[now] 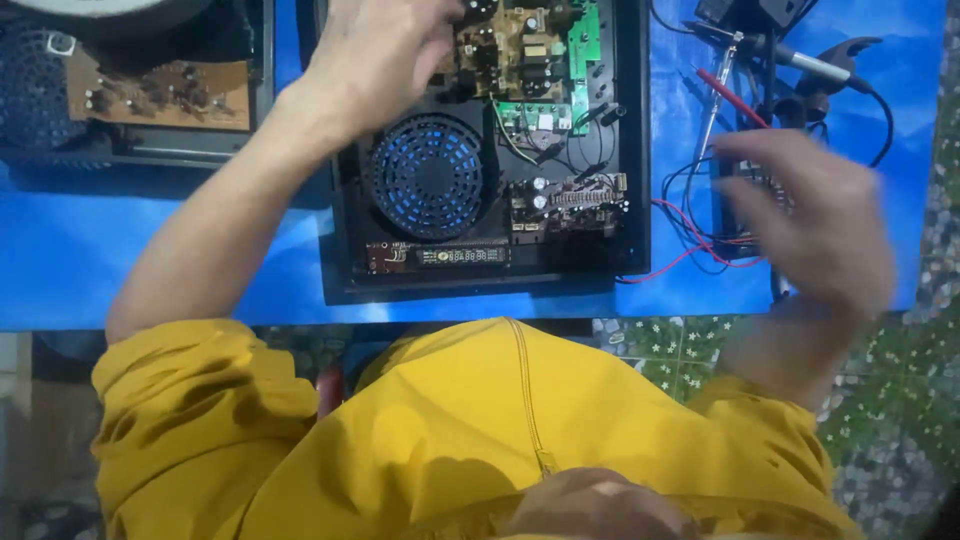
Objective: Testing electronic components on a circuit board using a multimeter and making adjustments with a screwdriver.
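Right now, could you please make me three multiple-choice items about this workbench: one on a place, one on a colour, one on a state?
1. Where is the round fan grille in the opened black appliance case?
A. Below the brown circuit board
B. Outside the case
C. On the floor

2. What colour is the table cover?
A. Red
B. Blue
C. White

3. What is the right hand doing?
A. Gripping the fan grille
B. Raised over the wires, blurred, holding nothing visible
C. Resting in the lap

Answers: 1 A, the grille sits under the board in the picture, where the left hand rests. 2 B, blue shows all around the case. 3 B, the fingers are spread above the red and black wires.
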